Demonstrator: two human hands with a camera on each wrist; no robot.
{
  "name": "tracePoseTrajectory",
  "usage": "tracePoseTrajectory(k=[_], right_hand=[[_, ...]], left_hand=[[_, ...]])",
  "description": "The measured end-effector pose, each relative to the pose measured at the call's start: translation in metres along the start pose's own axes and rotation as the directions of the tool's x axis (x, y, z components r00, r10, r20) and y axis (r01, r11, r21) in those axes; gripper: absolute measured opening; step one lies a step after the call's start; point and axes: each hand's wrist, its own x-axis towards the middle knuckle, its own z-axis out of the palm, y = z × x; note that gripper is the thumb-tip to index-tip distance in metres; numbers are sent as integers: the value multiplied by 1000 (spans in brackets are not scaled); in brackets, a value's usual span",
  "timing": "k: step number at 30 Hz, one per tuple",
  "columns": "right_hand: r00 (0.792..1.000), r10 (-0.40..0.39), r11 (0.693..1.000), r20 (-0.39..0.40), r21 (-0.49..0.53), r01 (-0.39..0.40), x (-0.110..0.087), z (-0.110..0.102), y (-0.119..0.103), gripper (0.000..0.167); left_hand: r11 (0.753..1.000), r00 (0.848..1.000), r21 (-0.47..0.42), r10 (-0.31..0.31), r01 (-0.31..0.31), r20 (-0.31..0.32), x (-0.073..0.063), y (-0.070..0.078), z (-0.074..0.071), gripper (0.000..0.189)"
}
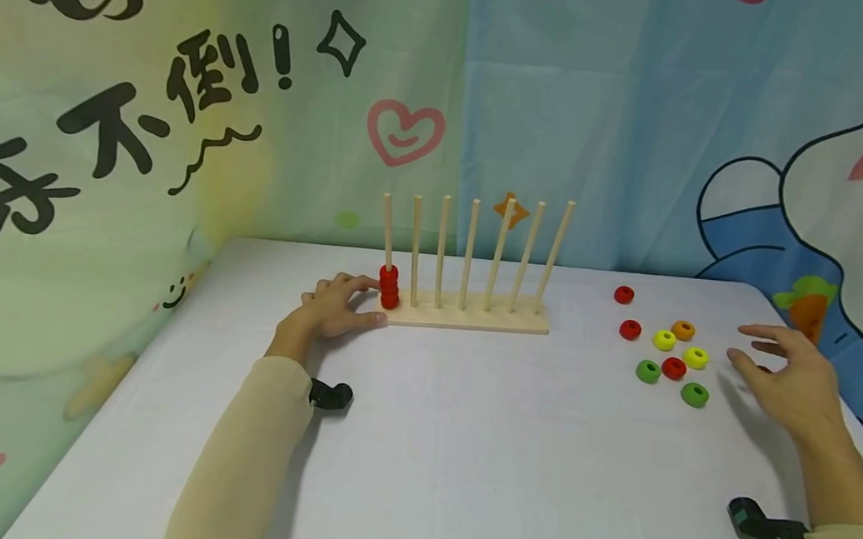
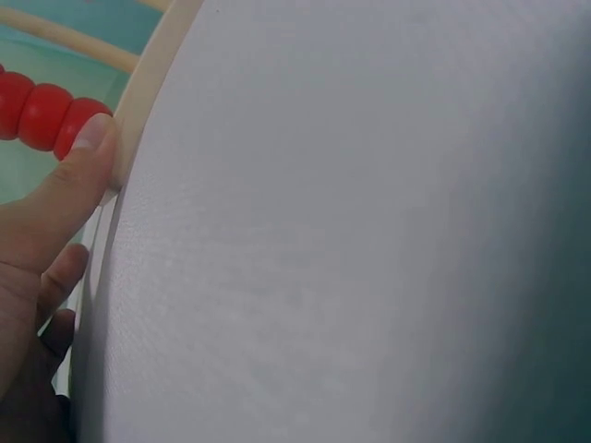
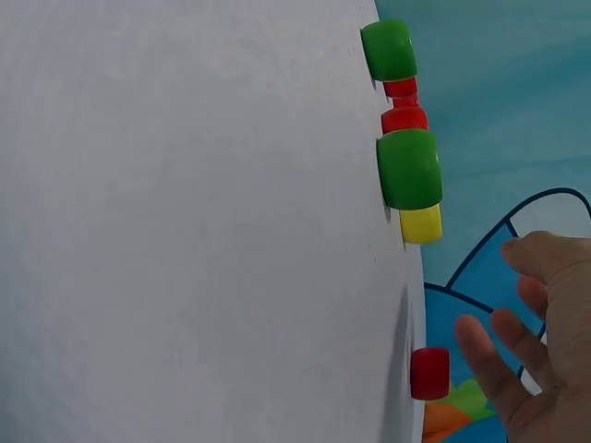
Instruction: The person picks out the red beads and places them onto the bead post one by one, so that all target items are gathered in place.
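Note:
My left hand [image 1: 335, 304] holds the left end of a wooden peg stand [image 1: 473, 323], its thumb at the front corner. Red beads [image 1: 388, 287] are stacked on the leftmost peg, right beside the fingers. In the left wrist view the thumb overlaps the lowest red bead [image 2: 78, 125]. My right hand [image 1: 795, 383] hovers over the right side of the table, fingers apart and holding nothing. Close by its fingers in the right wrist view lies a red bead [image 3: 429, 374], mostly hidden by the hand in the head view.
Left of my right hand lie loose beads: green [image 1: 695, 395], yellow [image 1: 695, 357], orange [image 1: 684, 330] and red [image 1: 629, 329]. Several bare upright pegs [image 1: 469, 255] stand along the base. A printed cloth [image 1: 547, 119] hangs behind the white table [image 1: 478, 456].

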Motion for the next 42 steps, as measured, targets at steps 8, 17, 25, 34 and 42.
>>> tracePoseTrajectory(k=[8, 17, 25, 34, 42], right_hand=[[989, 146, 987, 15, -74, -145, 1, 0, 6, 51], [974, 218, 974, 57, -70, -214, -4, 0, 16, 58], [971, 214, 972, 103, -121, -201, -4, -2, 16, 61], [962, 242, 960, 124, -175, -219, -2, -3, 17, 55], [962, 223, 958, 155, -219, -187, -3, -4, 24, 41]], left_hand=[[1000, 1000, 3, -5, 5, 0, -1, 1, -1, 73], [1000, 1000, -4, 4, -4, 12, 0, 1, 0, 74], [1000, 1000, 8, 18, -18, 6, 2, 1, 1, 74], [1000, 1000, 10, 26, -25, -2, 5, 4, 2, 74], [1000, 1000, 25, 4, -4, 2, 1, 3, 0, 75]])
